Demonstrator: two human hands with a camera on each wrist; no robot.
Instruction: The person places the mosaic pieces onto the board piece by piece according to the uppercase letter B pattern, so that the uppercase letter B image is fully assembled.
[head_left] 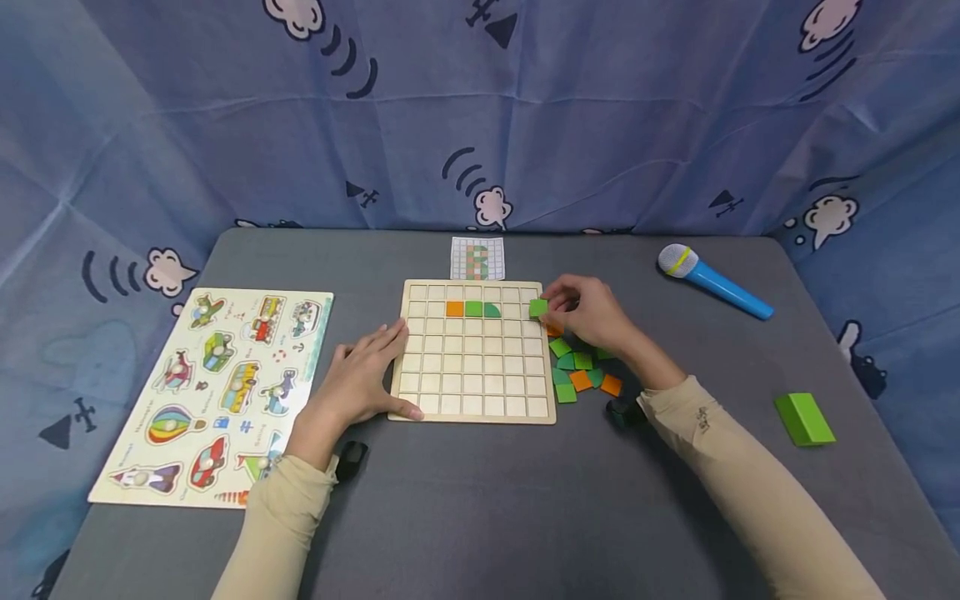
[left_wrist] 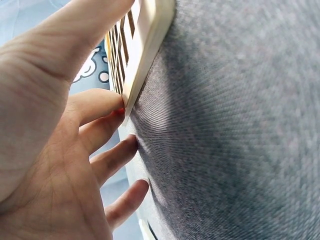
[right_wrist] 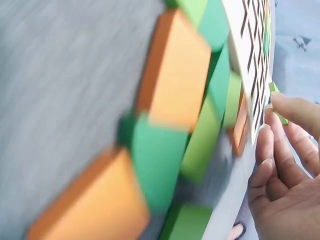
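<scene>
A wooden grid board (head_left: pixel 472 423) lies flat on the table, with an orange square tile (head_left: pixel 454 309), a green square tile (head_left: pixel 474 309) and a dark green rounded tile (head_left: pixel 492 310) side by side in its second row. My left hand (head_left: pixel 363 375) rests against the board's left side, fingers spread along the edge and thumb on the near left corner. Between thumb and fingers, my right hand (head_left: pixel 588 312) pinches a light green square tile (head_left: pixel 538 308) over the board's right edge. Right of the board lies a loose pile of orange and green tiles (right_wrist: pixel 175 75), partly under my right hand.
Behind the board is a small pattern card (head_left: pixel 477 258) with a coloured figure on a grid. A picture puzzle board (head_left: pixel 255 350) with vehicles lies at left. On the right are a blue toy microphone (head_left: pixel 720 285) and a green block (head_left: pixel 804 419).
</scene>
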